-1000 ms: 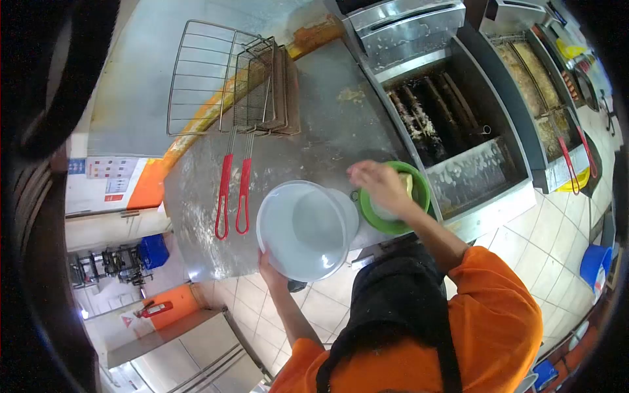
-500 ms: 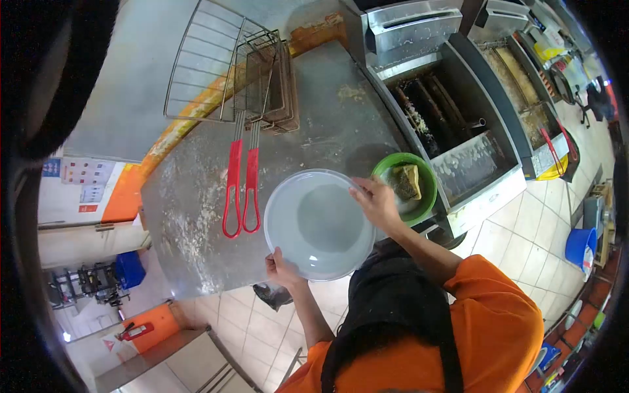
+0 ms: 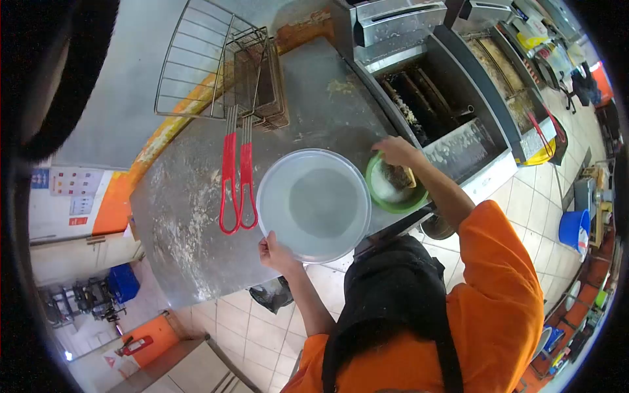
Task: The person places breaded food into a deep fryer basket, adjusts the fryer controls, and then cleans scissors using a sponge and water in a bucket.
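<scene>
My left hand point(image 3: 278, 253) pinches the near-left rim of a wide, pale translucent plastic basin point(image 3: 327, 203) at the counter's front edge. My right hand point(image 3: 398, 152) is bent over the far rim of a small green bowl point(image 3: 407, 207), with its fingers curled and partly hidden. Inside the bowl are whitish suds and a worn yellow and dark scouring sponge point(image 3: 397, 176), just under the wrist. The bowl stands close to the basin's right side.
Two red-handled wire fryer baskets point(image 3: 236, 177) lie on the metal counter point(image 3: 190, 216), left of the basin. A wire rack point(image 3: 193, 65) leans on the wall. Deep fryers point(image 3: 432, 105) adjoin the counter on the right. A blue bucket point(image 3: 573, 229) stands on the tiled floor.
My right hand has left the basin's rim and moved right to the green bowl. My left hand keeps hold of the basin, which sits slightly farther forward. The sponge looks differently angled.
</scene>
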`<state>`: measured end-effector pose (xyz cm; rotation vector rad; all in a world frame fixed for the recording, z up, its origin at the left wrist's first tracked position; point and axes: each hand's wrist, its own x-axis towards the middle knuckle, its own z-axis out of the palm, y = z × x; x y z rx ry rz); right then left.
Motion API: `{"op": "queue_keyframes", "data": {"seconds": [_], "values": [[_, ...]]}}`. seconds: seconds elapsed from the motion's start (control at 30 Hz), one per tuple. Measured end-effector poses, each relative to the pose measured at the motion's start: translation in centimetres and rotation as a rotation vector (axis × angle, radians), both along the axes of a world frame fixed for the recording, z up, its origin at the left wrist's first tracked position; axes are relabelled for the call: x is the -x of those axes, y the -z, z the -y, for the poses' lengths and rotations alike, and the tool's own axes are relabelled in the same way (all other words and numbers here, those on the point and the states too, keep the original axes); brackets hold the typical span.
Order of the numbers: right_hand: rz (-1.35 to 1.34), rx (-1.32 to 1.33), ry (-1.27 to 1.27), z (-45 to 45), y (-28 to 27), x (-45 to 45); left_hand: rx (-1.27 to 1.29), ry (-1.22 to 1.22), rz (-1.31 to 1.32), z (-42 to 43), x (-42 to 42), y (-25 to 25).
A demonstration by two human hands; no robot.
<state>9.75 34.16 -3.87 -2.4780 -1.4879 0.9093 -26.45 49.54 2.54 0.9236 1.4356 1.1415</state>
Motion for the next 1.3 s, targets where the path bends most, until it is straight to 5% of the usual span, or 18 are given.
{"op": "queue_keyframes", "data": {"seconds": [0.2, 0.3, 0.43, 0.6, 0.7, 0.8, 0.87, 0.93, 0.97, 1.03, 1.17, 1.23, 1.3], "values": [[0.035, -0.122, -0.028, 3.9, 3.7, 0.5, 0.018, -0.022, -0.047, -0.1, -2.4, -1.2], [-0.036, -0.164, -0.346, 4.5, 4.0, -0.3, 0.025, -0.007, -0.101, -1.0, -2.6, -0.4], [-0.042, -0.147, -0.142, -0.7, 3.4, 0.8, 0.017, -0.029, -0.033, -1.4, -4.5, -0.6], [0.022, -0.032, -0.194, -3.2, 6.7, 2.0, -0.056, 0.057, -0.017, -2.1, -5.7, 0.1], [-0.159, -0.014, -0.347, -2.9, 7.9, 0.8, -0.055, 0.065, 0.036, -2.1, -6.4, -0.3], [-0.35, -0.007, -0.222, -1.6, 5.6, 0.1, -0.033, 0.047, 0.037, -2.2, -7.5, -0.6], [-0.249, -0.309, -0.233, -0.4, 5.0, -0.9, -0.039, 0.05, 0.034, -2.4, -8.0, -0.6], [0.005, -0.318, -0.205, 1.2, 4.1, -1.6, -0.054, 0.067, 0.057, -2.6, -8.0, -0.4], [0.207, -0.174, -0.171, 1.9, 3.1, -1.6, -0.067, 0.076, 0.03, -2.7, -8.0, -0.3], [0.18, -0.058, -0.016, 4.8, -3.8, 0.7, -0.089, 0.093, -0.028, -2.8, -7.8, 0.1], [0.014, 0.121, 0.462, 9.0, -2.6, 8.2, -0.442, 0.228, -0.09, -2.8, -4.7, 5.4], [0.198, 0.159, 0.417, 9.7, 0.3, 12.0, -0.265, 0.328, 0.119, 0.3, -3.6, 6.4], [0.246, 0.228, 0.424, 8.8, -0.3, 13.5, 0.174, 0.808, -0.224, 5.0, -2.3, 8.2]]}}
